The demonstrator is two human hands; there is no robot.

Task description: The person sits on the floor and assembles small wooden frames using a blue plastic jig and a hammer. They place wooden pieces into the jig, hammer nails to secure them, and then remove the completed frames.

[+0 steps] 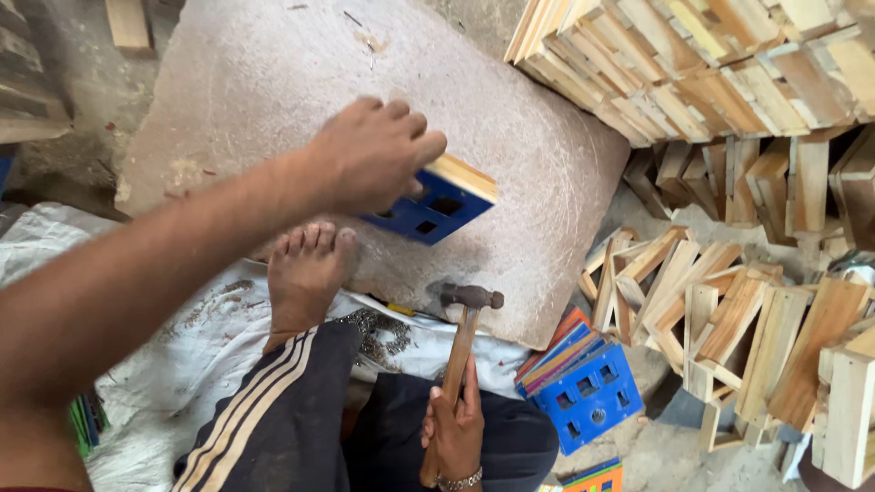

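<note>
Left hand (378, 155) fingers clamp over the blue painted wooden board with square cut-outs (428, 208), tipped on edge on the big flat stone slab (538, 164). Right hand (453, 428) fingers wrap the wooden-handled steel hammer (467, 314), its head low at the slab's near edge. A bare foot (305, 273) rests just beside: a skewed swing could catch fingers or toes, or the tilted board could slip.

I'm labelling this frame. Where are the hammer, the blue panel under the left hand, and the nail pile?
hammer (470, 297), head view, on its metal head.
blue panel (436, 214), head view, on its blue face.
nail pile (378, 333), head view, mid-heap.
</note>
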